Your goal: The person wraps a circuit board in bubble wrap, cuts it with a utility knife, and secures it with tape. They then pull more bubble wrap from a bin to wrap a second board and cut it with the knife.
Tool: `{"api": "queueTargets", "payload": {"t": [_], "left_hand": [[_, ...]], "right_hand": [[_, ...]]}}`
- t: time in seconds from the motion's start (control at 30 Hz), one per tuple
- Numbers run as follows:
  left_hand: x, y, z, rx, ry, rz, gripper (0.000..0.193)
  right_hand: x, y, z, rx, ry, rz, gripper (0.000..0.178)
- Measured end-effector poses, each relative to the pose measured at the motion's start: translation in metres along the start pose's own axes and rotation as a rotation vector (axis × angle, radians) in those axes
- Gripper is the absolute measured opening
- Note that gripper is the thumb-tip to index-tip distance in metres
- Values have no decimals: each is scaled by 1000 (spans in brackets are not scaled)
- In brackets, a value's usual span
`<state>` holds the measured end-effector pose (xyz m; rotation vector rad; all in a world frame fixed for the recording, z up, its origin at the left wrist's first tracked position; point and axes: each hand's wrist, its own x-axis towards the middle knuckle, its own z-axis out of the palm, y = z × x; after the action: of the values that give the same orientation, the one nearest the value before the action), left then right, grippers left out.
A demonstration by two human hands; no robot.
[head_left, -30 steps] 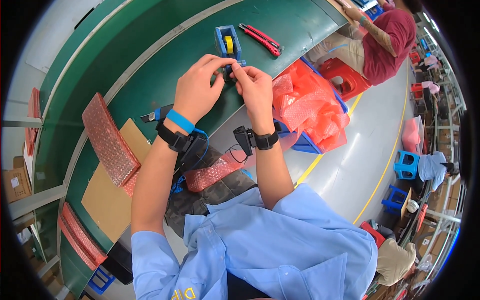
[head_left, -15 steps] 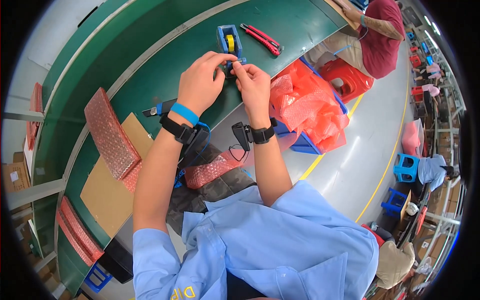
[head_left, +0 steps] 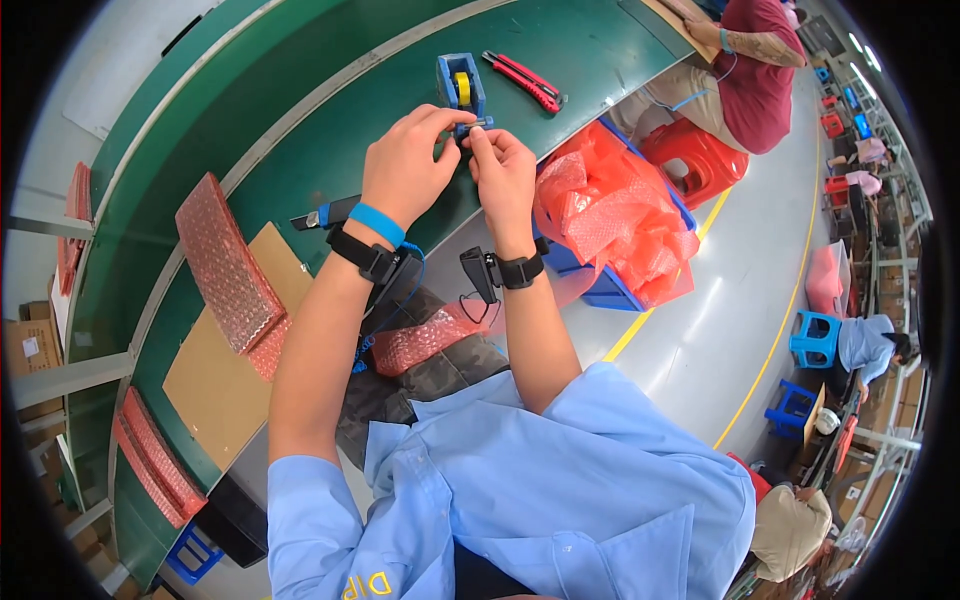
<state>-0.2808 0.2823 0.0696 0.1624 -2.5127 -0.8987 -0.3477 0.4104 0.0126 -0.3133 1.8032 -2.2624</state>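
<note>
My left hand (head_left: 408,160) and my right hand (head_left: 500,170) meet over the green workbench (head_left: 300,130), fingertips pinched together on a small dark part (head_left: 468,130) between them. Directly beyond the fingers stands a blue tape dispenser (head_left: 458,82) with a yellow roll. My left wrist wears a blue band and a black strap; my right wrist wears a black strap too. The small part is mostly hidden by my fingers.
A red utility knife (head_left: 525,82) lies right of the dispenser. Red bubble-wrap sheets (head_left: 225,262) rest on brown cardboard (head_left: 225,370) at left. A blue bin of red bubble wrap (head_left: 610,215) stands at right. A person in a dark red shirt (head_left: 750,60) sits beyond it.
My hands stay pinched together in front of the dispenser, with only slight finger movement. The view has shifted a little.
</note>
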Motion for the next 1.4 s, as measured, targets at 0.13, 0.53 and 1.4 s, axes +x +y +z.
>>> {"api": "queueTargets", "payload": {"t": [0.13,0.53,1.4], "left_hand": [[1,-2,1,8,10,9,29],[-9,7,-10,-20,104,15,36],[-243,22,-112,-870,382,-491,11]], "right_hand": [[3,2,1,-17,2,16,23],[-23,-24,-24,-52,-124,9,26],[-123,-58,75,-440,-948,-516,25]]}}
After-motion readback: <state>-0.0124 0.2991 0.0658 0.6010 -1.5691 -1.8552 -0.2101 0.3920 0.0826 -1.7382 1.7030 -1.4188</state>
